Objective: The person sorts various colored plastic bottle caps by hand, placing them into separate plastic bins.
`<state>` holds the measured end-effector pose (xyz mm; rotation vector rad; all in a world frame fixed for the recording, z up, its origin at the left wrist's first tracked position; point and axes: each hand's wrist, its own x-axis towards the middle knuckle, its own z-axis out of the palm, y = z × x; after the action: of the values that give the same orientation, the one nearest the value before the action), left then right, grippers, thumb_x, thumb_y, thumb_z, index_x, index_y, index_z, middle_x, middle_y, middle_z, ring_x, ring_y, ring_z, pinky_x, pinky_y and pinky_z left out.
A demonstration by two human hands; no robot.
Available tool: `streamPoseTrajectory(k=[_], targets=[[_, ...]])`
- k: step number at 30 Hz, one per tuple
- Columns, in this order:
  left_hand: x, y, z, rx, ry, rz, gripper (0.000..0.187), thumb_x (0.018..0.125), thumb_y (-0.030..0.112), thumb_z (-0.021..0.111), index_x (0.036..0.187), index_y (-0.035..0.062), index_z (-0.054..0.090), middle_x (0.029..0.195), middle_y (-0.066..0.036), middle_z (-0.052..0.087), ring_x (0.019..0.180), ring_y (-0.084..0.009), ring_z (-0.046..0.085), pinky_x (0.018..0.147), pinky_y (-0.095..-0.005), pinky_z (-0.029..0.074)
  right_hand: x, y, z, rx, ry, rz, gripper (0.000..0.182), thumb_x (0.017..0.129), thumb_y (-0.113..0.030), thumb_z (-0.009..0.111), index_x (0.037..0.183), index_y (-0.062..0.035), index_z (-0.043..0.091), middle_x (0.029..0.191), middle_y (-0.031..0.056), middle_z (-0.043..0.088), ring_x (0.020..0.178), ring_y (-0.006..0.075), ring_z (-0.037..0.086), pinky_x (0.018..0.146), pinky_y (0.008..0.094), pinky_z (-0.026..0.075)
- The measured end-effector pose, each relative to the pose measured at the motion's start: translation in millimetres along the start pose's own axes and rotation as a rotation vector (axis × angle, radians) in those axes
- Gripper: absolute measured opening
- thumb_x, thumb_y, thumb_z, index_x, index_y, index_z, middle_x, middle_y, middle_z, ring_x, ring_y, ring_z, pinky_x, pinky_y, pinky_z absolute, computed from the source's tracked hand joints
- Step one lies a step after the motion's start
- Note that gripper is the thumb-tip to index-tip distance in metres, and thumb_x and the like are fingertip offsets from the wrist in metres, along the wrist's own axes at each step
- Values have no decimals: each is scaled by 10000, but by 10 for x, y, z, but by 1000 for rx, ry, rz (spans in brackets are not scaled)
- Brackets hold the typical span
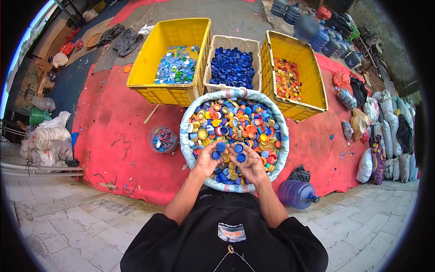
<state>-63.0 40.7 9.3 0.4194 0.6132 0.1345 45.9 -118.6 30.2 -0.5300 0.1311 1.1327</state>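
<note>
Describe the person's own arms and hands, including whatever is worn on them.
The left sleeve and right sleeve are plain black, loose, and end well above the wrists, leaving the forearms bare. The left hand and right hand are ungloved; no watch or bracelet shows.

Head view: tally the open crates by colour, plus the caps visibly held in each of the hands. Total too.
Yellow rectangular plastic crates: 2
White rectangular plastic crate: 1
Blue round plastic caps in left hand: 2
Blue round plastic caps in right hand: 2
Total: 7 (3 crates, 4 held caps)
</note>
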Motion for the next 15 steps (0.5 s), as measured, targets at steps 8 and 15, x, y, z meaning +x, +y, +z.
streamPoseTrajectory(k=[8, 15], targets=[[487, 195, 145, -217, -111, 3, 341, 858, 58, 513, 1184, -43, 521, 1137, -177, 615, 1012, -261, 610, 886, -371, 513, 382, -191, 23, -12, 71, -106, 681, 603, 218, 363, 1263, 62, 434, 1350, 241, 446, 1311, 375, 414, 1115, 506, 331], [1588, 1009, 785, -317, -244, 47, 357, 711, -141, 405, 1057, -118, 487, 1132, -209, 515, 1174, -307, 487, 1045, -396, 434, 1356, -958, 528, -170, 2, -277, 546, 717, 196, 336, 1259, 145, 381, 1308, 274, 446, 1302, 387, 415, 1113, 474, 353]])
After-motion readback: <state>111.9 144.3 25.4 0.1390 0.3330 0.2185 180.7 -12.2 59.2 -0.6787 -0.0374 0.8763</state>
